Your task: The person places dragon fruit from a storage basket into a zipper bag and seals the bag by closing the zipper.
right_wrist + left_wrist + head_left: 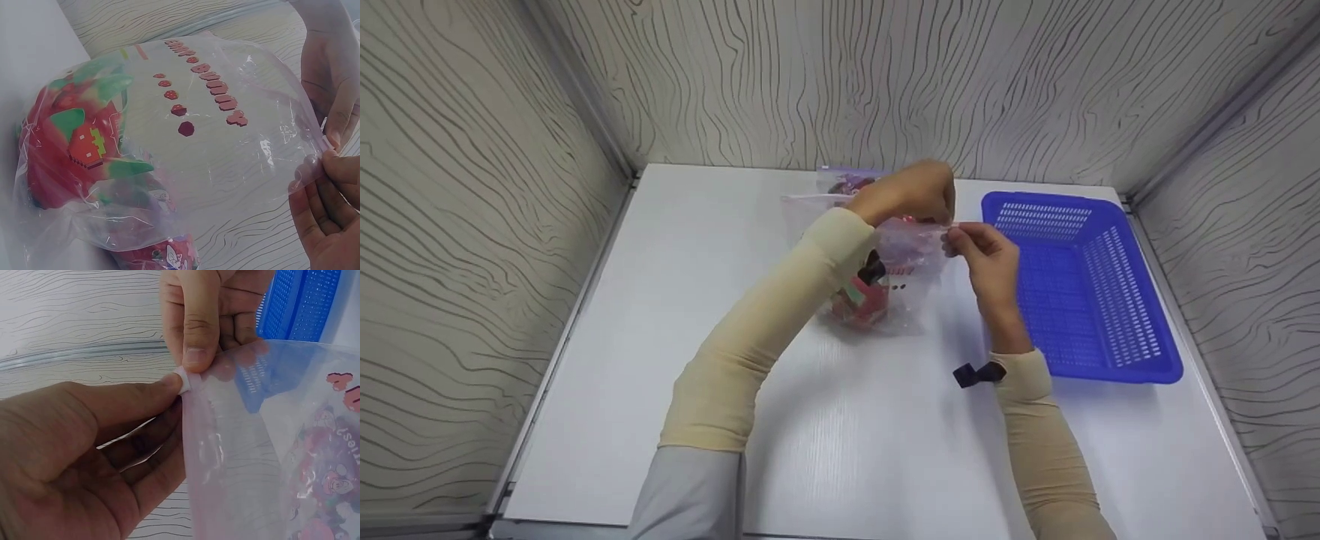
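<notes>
A clear zip bag (225, 163) with pink lettering and small strawberry prints hangs upright over the table. Inside it is a red and green object (50, 163) of unclear kind. At the bag's top corner, my left hand (915, 191) pinches the small white zip slider (184, 380) between thumb and finger. My right hand (994, 262) pinches the bag's top edge right beside it, the two thumbs nearly touching in the left wrist view. In the head view the left forearm covers part of the bag.
Behind the held bag, a second zip bag (840, 178) with pink and purple contents lies on the white table (720, 247). A blue plastic basket (1166, 360) stands at the right. Patterned panels (810, 82) enclose the table's back and sides.
</notes>
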Demonstrator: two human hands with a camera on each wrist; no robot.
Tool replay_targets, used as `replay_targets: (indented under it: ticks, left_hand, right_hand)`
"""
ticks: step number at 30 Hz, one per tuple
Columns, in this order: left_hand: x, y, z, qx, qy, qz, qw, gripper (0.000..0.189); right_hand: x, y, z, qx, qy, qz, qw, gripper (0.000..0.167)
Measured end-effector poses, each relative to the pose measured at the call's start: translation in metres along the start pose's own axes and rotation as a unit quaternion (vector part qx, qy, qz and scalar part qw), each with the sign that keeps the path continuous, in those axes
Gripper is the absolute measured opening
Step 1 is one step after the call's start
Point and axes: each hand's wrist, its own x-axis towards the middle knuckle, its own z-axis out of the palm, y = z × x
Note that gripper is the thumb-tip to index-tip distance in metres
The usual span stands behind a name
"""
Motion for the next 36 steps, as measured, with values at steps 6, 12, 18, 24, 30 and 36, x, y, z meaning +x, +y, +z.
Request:
replay_targets:
  ticks: [6,12,18,24,30,36]
  left_hand:
    - [-0.002,-0.005,-0.002,-0.007,-0.003,-0.002,1.0,0.021]
    - [-0.003,-0.013,-0.004,0.005,-0.001,0.001,1.0,0.018]
    - [-0.003,-0.02,-0.006,0.015,0.01,0.008,0.9998,0.013]
    - [-0.007,-0.022,-0.008,-0.003,0.001,-0.004,1.0,0.014]
    - [-0.01,-0.024,-0.009,-0.013,-0.004,-0.016,0.9998,0.018]
    - [-0.014,-0.028,-0.013,-0.019,-0.007,-0.034,0.9992,0.017]
  right_hand:
    - [0.001,0.001,-0.001,-0.005,0.007,0.003,1.0,0.011]
    - [0.003,0.004,-0.002,0.02,0.011,-0.003,0.9997,0.009]
    - [0.003,0.002,-0.001,0.02,0.005,-0.009,0.9998,0.011]
    - [0.002,0.002,-0.003,-0.009,0.008,0.004,0.9999,0.014]
    - [0.003,0.002,-0.005,-0.017,0.009,0.006,0.9998,0.015]
    - [0.005,0.001,-0.006,-0.025,0.015,0.005,0.9996,0.015]
